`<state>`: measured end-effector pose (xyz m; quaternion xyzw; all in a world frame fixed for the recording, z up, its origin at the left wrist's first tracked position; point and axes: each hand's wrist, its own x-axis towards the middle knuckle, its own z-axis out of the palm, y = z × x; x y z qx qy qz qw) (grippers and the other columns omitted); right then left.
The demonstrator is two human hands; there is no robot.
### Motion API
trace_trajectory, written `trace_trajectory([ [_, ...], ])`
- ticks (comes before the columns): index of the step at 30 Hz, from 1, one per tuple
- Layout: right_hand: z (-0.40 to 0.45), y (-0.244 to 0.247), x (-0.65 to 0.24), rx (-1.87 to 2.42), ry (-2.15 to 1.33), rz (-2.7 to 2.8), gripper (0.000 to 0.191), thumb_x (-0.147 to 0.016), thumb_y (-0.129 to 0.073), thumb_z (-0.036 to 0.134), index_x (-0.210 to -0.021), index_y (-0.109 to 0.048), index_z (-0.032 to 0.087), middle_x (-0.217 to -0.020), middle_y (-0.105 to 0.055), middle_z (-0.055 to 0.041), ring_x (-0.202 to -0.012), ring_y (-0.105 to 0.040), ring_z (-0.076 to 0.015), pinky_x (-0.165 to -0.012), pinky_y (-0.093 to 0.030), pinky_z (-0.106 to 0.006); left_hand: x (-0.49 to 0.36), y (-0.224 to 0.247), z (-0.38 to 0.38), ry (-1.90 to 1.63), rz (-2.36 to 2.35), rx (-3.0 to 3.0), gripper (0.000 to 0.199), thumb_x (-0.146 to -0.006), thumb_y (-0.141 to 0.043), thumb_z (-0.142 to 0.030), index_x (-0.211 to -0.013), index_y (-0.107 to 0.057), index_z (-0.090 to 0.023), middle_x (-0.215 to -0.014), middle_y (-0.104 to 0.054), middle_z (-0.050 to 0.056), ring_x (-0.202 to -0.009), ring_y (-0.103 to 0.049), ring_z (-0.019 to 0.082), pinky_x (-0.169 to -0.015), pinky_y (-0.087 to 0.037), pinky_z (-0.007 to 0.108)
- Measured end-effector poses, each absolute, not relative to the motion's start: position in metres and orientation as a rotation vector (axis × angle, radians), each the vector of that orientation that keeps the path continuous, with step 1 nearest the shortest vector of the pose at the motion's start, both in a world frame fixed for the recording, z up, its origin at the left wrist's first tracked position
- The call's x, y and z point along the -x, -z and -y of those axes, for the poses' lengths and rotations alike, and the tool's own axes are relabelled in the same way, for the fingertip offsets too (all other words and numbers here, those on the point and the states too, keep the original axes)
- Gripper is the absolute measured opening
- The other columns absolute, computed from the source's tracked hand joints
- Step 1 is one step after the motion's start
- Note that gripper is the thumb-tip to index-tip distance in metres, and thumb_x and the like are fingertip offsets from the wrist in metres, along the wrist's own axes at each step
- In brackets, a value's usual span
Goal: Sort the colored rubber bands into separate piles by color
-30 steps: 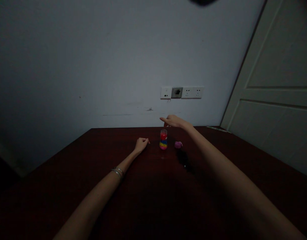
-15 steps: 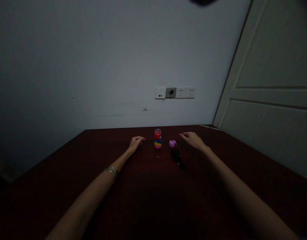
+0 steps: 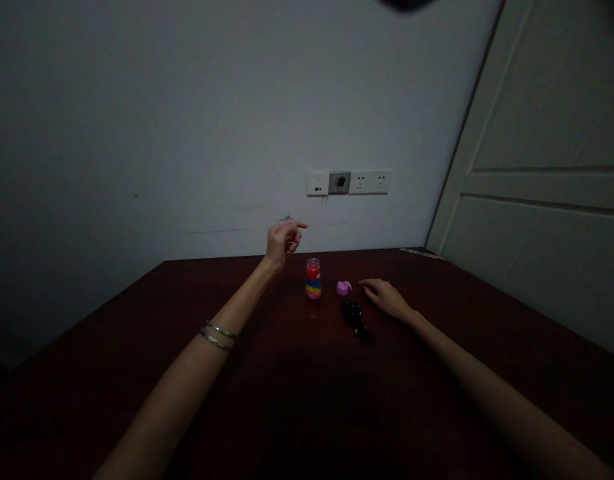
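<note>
A clear jar with red, blue, yellow and pink layers stands upright and uncapped on the dark red table. Right of it lies a small purple lid, and nearer the camera a shiny black object that I cannot identify. My left hand is raised above and left of the jar, index finger stretched to the right, the other fingers loosely curled, holding nothing. My right hand rests on the table just right of the lid, fingers apart and empty.
The table's far edge meets a pale wall with a row of sockets. A panelled white door stands at the right. Silvery bangles circle my left wrist.
My left hand has risen from the table beside the jar to above its mouth level. My right hand has come down slightly onto the table. The jar and lid remain in place.
</note>
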<state>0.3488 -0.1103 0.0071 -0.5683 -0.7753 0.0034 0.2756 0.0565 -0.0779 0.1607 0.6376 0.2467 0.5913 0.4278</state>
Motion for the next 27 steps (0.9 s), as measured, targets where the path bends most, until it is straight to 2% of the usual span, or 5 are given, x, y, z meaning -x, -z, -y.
trace_trajectory([
  [5, 0.105, 0.001, -0.35, 1.502, -0.066, 2.032, 0.031, -0.083, -0.044, 0.022, -0.108, -0.062, 0.019, -0.107, -0.064, -0.0081, -0.1, -0.058, -0.0207, -0.091, -0.042, -0.036, -0.103, -0.152, 0.116, -0.913, -0.598, -2.238, 0.025, -0.075, -0.055, -0.031, -0.087, -0.067, -0.012, -0.07, -0.06, 0.004, -0.06, -0.051, 0.01, -0.054, -0.039, 0.022],
  [8, 0.107, 0.002, -0.349, 1.485, -0.055, 2.038, 0.03, -0.083, -0.043, 0.021, -0.105, -0.063, 0.018, -0.105, -0.065, -0.0085, -0.098, -0.057, -0.0211, -0.09, -0.043, -0.037, -0.125, -0.124, 0.122, -0.531, -0.639, -2.648, 0.024, -0.072, -0.059, -0.024, -0.092, -0.067, -0.015, -0.083, -0.063, 0.006, -0.076, -0.056, 0.015, -0.068, -0.043, 0.025],
  [11, 0.107, 0.001, -0.349, 1.482, -0.045, 2.05, 0.03, -0.082, -0.043, 0.019, -0.104, -0.063, 0.017, -0.104, -0.065, -0.009, -0.097, -0.057, -0.0212, -0.089, -0.043, -0.036, -0.142, -0.094, 0.121, -0.305, -0.774, -2.864, 0.026, -0.076, -0.057, -0.028, -0.098, -0.065, -0.018, -0.097, -0.061, 0.01, -0.086, -0.058, 0.02, -0.07, -0.045, 0.028],
  [16, 0.107, 0.003, -0.348, 1.523, -0.036, 2.056, 0.034, -0.082, -0.044, 0.018, -0.111, -0.06, 0.02, -0.109, -0.063, -0.0082, -0.102, -0.055, -0.0204, -0.09, -0.042, -0.036, -0.156, -0.067, 0.118, -0.185, -1.003, -2.936, 0.024, -0.079, -0.056, -0.035, -0.096, -0.065, -0.021, -0.102, -0.059, 0.011, -0.094, -0.059, 0.024, -0.075, -0.047, 0.031],
  [27, 0.11, 0.001, -0.345, 1.542, 0.029, 2.088, 0.036, -0.082, -0.042, 0.016, -0.114, -0.058, 0.018, -0.11, -0.062, -0.0092, -0.103, -0.054, -0.0194, -0.09, -0.041, -0.033, -0.16, -0.065, 0.117, -0.104, -1.059, -2.937, 0.021, -0.078, -0.049, -0.016, -0.09, -0.065, -0.016, -0.096, -0.062, 0.015, -0.093, -0.06, 0.028, -0.072, -0.049, 0.035],
])
